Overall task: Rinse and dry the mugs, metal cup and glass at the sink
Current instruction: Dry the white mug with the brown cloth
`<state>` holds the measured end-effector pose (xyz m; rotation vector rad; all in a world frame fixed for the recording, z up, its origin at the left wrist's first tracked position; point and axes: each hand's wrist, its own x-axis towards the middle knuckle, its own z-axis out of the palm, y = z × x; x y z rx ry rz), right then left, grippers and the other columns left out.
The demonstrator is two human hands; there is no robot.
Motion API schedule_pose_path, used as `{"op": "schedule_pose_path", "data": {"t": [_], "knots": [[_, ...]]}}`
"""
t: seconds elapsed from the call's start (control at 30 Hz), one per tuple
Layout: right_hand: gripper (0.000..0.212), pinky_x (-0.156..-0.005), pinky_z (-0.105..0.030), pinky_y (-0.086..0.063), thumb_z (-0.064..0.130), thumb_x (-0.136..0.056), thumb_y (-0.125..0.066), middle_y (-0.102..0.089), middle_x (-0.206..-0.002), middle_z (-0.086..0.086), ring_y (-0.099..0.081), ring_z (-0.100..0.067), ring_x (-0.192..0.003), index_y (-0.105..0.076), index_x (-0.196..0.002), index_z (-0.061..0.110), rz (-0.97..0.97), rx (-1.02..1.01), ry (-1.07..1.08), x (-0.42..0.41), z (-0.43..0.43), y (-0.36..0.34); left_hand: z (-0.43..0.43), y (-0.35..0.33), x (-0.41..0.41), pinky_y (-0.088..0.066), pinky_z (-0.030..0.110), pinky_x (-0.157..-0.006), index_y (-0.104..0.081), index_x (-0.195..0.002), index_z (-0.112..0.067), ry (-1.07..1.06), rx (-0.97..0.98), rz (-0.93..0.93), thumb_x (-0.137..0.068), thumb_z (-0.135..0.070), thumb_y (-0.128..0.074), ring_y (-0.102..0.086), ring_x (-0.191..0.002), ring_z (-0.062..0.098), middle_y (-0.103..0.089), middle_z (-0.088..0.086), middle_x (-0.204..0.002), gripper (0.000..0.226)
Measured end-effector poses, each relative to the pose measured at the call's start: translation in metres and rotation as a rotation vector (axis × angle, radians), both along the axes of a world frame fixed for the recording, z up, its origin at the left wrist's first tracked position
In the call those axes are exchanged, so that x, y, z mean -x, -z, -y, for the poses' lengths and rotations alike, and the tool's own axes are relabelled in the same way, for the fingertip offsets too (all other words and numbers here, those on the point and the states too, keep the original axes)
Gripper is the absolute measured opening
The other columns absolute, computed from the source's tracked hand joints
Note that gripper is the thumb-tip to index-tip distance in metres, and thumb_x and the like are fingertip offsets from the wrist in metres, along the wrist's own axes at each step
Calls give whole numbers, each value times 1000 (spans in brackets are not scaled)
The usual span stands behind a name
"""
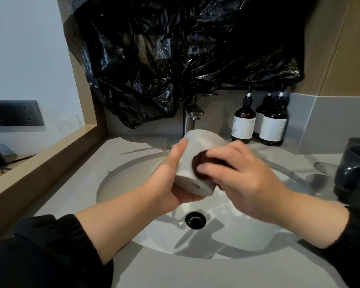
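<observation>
— Where is the white cylindrical ceramic mug (195, 154) found?
— It is held above the white oval sink basin (133, 177). It is tipped on its side, with the base turned toward the camera and the mouth toward the chrome tap (192, 115). A small dark mark is printed near the base.

— How is it gripped?
— It is grasped by the left hand (175, 179). The thumb is laid along the mug's left side and the fingers are curled beneath it.

— And the right hand (247, 183)?
— A dark brown wiping pad (202, 161) is gripped under its curved fingers and pressed against the mug's side. The hand is blurred, so the thumb's place cannot be told. Nor can it be told whether the pad is cloth or sponge.

— What is seen in the basin?
— A round black drain (195, 220) is set in the bottom, below the hands.

— What is stood on the grey stone countertop (195, 273)?
— A dark grey glossy mug with a handle (355, 169) is placed at the right edge, well apart from the white one. Three brown pump bottles with white labels (244, 123) are grouped at the back, right of the tap.

— And behind?
— Crumpled black plastic sheeting (175, 48) is hung over the wall above the tap. Black sleeves (50, 246) are worn on both forearms.
</observation>
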<state>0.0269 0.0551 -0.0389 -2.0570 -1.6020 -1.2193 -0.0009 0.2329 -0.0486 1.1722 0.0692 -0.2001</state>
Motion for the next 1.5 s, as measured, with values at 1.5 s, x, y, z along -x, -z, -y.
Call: {"op": "schedule_pose_path", "data": {"t": [1.5], "knots": [[17,-77,-7,-41,21,-89,-64,-63,-98,11,-60,-1,-90,-60,-102,31,-939,-652,184,-13,13,-33,1,-2,6,-57,47,-79,-62,-107,-21,10,-269,-39,-52,-58,-70,-71,-84,29,-74,11,-89,66]]}}
